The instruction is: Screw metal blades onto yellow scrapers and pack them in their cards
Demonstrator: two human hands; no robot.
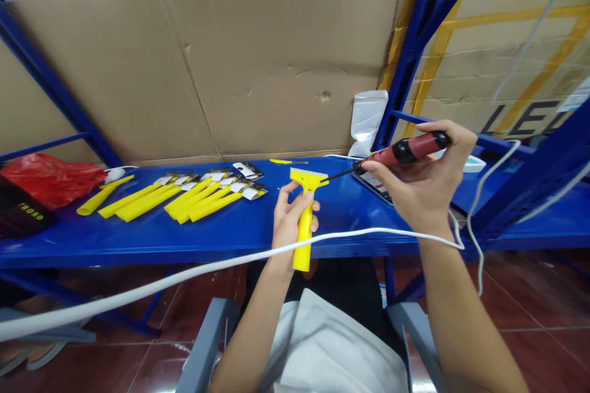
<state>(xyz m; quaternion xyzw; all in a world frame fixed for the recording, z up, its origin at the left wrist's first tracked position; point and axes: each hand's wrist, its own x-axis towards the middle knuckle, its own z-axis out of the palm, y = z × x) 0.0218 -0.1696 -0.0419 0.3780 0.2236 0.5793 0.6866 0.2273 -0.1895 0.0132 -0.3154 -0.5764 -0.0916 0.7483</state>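
Note:
My left hand (291, 215) is wrapped round the handle of a yellow scraper (303, 239), its wide head pointing up and away from me. In my right hand (426, 184) is a red and black screwdriver (401, 152), held slantwise with its dark shaft running left. The tip of the shaft meets the right side of the scraper's head, or lies just in front of it. Whether it sits in a screw is too small to tell. Several more yellow scrapers (147, 202) lie in a row on the blue shelf to the left, most with card labels at their heads.
A white cable (216, 265) crosses in front of the blue shelf (258, 239). A phone (373, 187) lies beneath my right hand. At the back are a yellow-handled knife (282, 161) and a white packet (367, 120); a red plastic bag (50, 178) sits far left.

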